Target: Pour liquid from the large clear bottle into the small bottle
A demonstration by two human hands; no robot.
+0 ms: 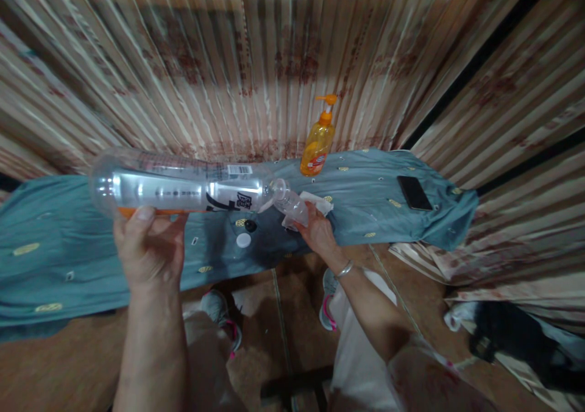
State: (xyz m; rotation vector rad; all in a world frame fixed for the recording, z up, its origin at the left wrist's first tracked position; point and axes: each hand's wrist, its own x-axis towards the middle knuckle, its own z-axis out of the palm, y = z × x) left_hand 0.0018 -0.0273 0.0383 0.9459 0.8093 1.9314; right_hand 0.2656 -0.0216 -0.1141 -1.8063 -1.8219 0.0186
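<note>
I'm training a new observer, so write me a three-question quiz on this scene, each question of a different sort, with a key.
1. Multiple choice: How is the large clear bottle held in the left hand? A) upright; B) roughly on its side; C) upside down.
2. True or false: From the wearer's view, the black phone lies to the left of the orange pump bottle.
3. Fill in: The right hand holds a small clear bottle, and its wrist bears a silver ____.

Key: 1. B; 2. false; 3. bracelet.
</note>
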